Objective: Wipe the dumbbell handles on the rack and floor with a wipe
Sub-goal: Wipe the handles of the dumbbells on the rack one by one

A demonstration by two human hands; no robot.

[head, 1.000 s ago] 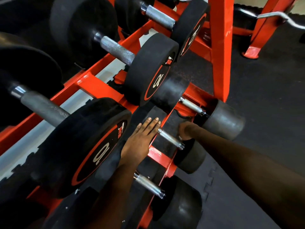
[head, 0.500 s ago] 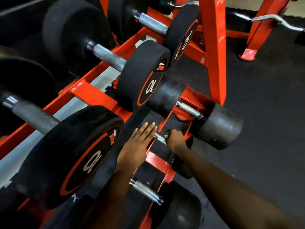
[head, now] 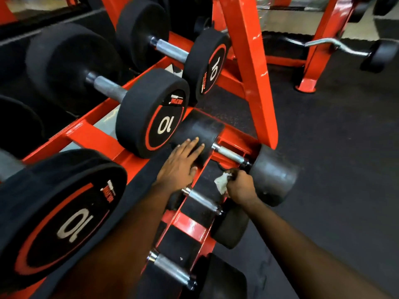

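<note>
**Left hand braces, right hand carries the wipe**

Head view: your left hand [head: 181,167] lies flat at centre frame, fingers straight and close together. It rests on the black head [head: 200,130] of the far low-tier dumbbell. I judge it is there to steady you and stop that dumbbell rolling.

Your right hand [head: 240,186], just right of centre, is curled tight round the wipe [head: 222,182]. The wipe is a crumpled white wad that pokes out on the hand's left side. The hand sits between two chrome handles, with the far handle [head: 230,155] just above it and the middle handle [head: 201,200] below and to the left. The wipe seems to touch neither, so the far handle looks like the one lined up for wiping.

A near handle [head: 170,269] waits at bottom centre. The "10" dumbbells [head: 151,113] fill the upper left, on the orange rack [head: 252,72].
</note>
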